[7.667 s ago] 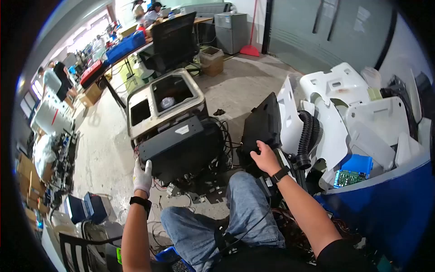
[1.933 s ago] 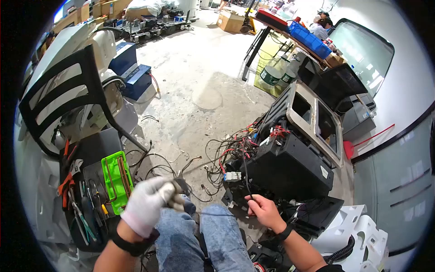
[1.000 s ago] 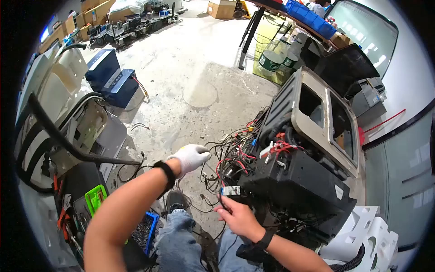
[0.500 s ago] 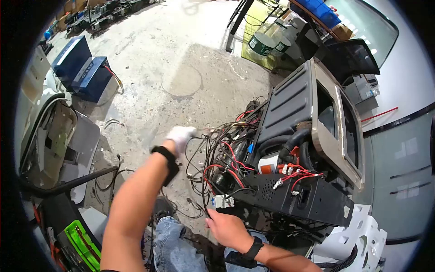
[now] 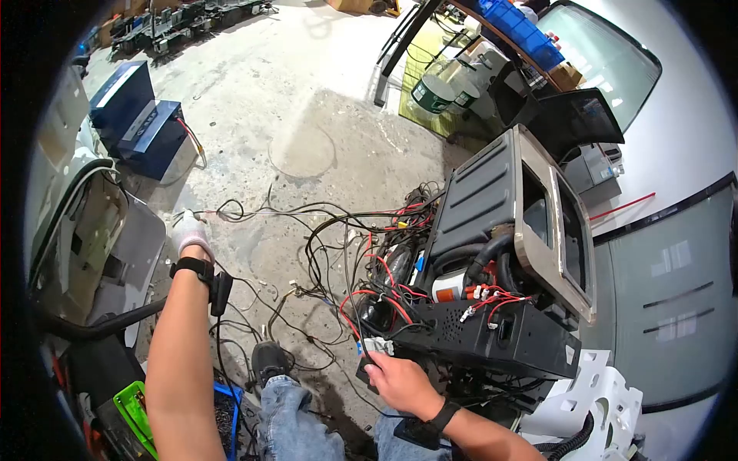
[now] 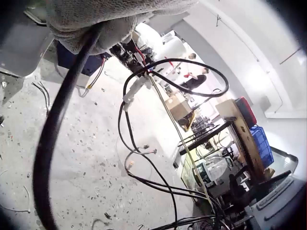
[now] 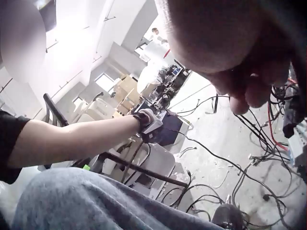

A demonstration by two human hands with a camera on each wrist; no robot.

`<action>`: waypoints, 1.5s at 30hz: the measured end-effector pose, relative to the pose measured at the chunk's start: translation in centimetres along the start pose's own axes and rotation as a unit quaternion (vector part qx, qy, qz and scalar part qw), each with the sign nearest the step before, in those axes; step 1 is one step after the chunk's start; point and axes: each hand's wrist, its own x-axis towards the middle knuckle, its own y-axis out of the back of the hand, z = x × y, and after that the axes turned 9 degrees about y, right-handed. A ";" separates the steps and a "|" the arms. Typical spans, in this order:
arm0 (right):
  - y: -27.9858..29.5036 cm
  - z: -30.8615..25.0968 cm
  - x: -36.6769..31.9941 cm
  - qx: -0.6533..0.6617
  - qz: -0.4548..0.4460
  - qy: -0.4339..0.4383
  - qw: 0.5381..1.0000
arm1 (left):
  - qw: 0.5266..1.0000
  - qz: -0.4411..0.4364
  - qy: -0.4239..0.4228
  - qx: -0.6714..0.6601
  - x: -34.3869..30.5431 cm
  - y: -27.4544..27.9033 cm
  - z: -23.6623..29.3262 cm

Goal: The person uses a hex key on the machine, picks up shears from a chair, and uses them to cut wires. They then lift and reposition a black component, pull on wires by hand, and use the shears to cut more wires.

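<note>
Gloved fingers (image 6: 112, 36) grip a black cable (image 6: 45, 143) curving down the left side. Beyond it, thinner wires (image 6: 168, 60) loop above the speckled floor (image 6: 91, 148), near what looks like a white connector (image 6: 136, 91).

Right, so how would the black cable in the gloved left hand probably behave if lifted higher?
The black cable would probably be floppy with slight spring, since it leaves the left hand in one smooth curve. It may also snag, as tangled wires lie across the floor.

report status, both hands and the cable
Left hand gripping black cable. Right hand pinching dark wire. Tangled wires across floor between them.
</note>
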 end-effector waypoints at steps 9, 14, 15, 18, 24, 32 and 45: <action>2.8 -4.1 0.4 0.061 0.002 0.065 0.996 | 0.995 0.017 -0.042 0.095 -5.2 1.8 -0.7; 2.7 -3.8 -0.4 0.037 -0.029 0.095 0.994 | 0.989 -0.008 -0.109 0.099 -5.2 2.3 0.5; 1.9 -3.0 -0.3 0.037 -0.034 0.070 0.996 | 0.991 -0.048 -0.080 0.092 -6.5 2.3 1.4; 0.0 -1.7 0.4 0.013 -0.024 0.055 0.998 | 0.959 -0.151 -0.153 0.183 -2.1 0.0 -3.5; -1.7 -1.5 1.9 -0.061 -0.047 0.045 0.996 | 0.770 -0.392 -0.346 0.366 -23.5 -1.0 -0.5; -2.6 -3.6 -2.7 -0.103 0.006 0.089 0.991 | 0.465 -0.636 -0.384 0.481 -42.2 0.9 -0.5; -2.2 -0.9 -8.4 0.060 -0.025 0.126 0.990 | 0.608 -0.486 -0.350 0.521 -30.4 -2.6 -2.5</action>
